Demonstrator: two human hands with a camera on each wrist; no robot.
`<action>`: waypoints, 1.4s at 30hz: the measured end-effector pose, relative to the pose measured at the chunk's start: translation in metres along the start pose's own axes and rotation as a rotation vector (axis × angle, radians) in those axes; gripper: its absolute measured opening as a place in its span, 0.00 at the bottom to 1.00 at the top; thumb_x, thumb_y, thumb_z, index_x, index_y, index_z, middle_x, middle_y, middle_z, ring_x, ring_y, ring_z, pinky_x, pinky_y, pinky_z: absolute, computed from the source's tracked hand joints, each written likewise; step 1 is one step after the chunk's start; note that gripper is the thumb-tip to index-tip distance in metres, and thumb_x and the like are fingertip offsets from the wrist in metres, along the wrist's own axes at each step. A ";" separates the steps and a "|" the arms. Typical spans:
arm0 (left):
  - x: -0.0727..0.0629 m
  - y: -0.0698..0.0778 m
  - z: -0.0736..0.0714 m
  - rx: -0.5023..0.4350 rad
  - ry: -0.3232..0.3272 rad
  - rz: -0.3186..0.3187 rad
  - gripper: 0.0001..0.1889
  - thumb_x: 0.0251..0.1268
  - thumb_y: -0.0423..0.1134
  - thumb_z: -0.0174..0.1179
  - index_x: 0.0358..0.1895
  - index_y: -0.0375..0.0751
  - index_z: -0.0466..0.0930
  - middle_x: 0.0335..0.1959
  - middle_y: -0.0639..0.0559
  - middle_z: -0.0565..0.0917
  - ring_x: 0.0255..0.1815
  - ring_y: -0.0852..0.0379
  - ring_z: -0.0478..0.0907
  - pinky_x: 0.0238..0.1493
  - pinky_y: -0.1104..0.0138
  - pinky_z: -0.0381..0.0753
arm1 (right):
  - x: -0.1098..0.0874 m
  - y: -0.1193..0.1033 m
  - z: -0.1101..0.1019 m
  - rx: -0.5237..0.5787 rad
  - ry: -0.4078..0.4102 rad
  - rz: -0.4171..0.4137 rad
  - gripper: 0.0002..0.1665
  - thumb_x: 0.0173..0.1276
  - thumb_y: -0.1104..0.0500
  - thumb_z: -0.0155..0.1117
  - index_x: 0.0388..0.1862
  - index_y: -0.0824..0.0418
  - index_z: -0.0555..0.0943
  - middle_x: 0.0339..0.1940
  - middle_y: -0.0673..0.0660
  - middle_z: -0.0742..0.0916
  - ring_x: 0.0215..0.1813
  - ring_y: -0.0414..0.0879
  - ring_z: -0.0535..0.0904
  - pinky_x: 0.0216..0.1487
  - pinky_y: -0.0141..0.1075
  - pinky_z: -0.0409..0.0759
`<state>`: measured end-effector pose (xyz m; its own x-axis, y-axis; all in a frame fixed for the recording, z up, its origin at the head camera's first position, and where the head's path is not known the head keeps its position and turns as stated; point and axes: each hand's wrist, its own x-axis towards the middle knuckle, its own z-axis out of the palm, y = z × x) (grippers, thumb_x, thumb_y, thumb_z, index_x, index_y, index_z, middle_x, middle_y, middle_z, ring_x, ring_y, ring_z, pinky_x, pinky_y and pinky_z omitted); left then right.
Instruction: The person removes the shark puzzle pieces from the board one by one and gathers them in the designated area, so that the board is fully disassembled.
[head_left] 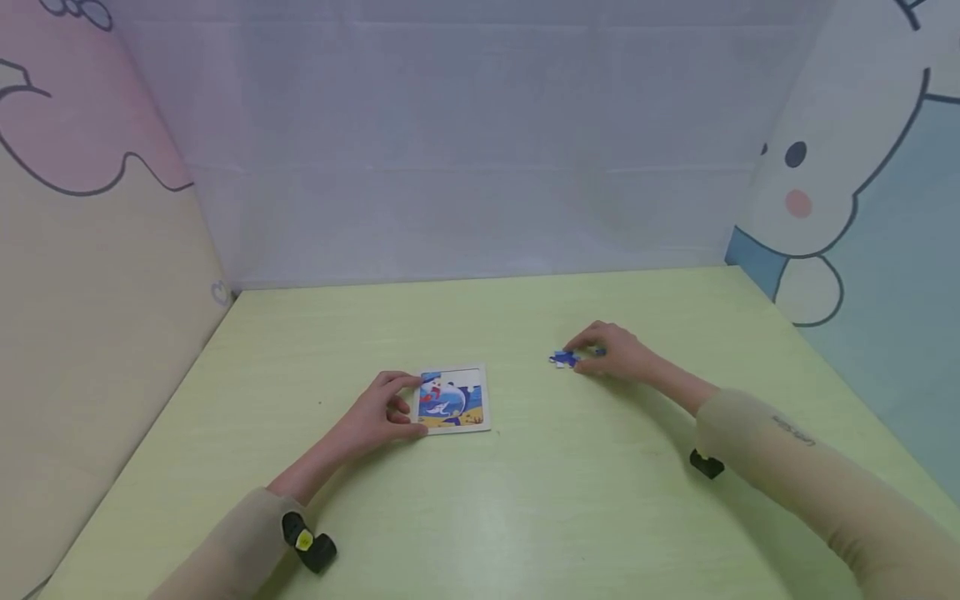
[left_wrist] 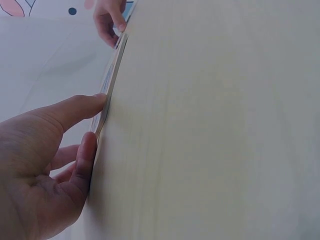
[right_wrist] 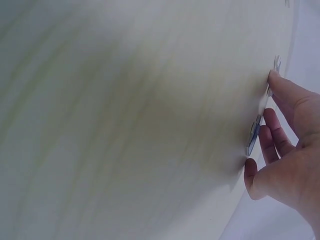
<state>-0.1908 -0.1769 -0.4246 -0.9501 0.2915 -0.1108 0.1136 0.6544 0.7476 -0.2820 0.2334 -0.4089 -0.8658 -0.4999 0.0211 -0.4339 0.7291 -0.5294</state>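
In the head view a square jigsaw puzzle board (head_left: pixel 450 400) lies on the table with a pale frame and a dolphin sea picture. White gaps show at its upper right. My left hand (head_left: pixel 381 408) grips its left side, index finger at the upper corner and thumb at the lower one. Farther right, my right hand (head_left: pixel 611 354) bends over several loose blue puzzle pieces (head_left: pixel 562 359), thumb and index finger pinching at their right edge. Another puzzle piece (right_wrist: pixel 254 135) lies beneath that hand, beside the curled fingers. Which piece is pinched is partly hidden.
The pale yellow-green table (head_left: pixel 480 508) reaches back to a light curtain (head_left: pixel 480 150). Printed cartoon panels stand along the left and right sides. A dark wrist camera (head_left: pixel 309 542) sits at the left cuff, another wrist camera (head_left: pixel 707 463) at the right.
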 end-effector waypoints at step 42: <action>-0.002 0.002 0.000 0.024 0.007 0.010 0.39 0.52 0.44 0.75 0.69 0.45 0.70 0.67 0.45 0.65 0.42 0.56 0.77 0.45 0.70 0.82 | -0.007 -0.002 -0.005 0.044 -0.015 -0.005 0.21 0.63 0.59 0.71 0.56 0.59 0.83 0.57 0.62 0.83 0.63 0.60 0.74 0.67 0.59 0.67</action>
<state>-0.1891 -0.1764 -0.4233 -0.9509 0.2933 -0.0991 0.1298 0.6684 0.7324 -0.2761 0.2377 -0.4036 -0.8597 -0.5106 0.0107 -0.4261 0.7056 -0.5662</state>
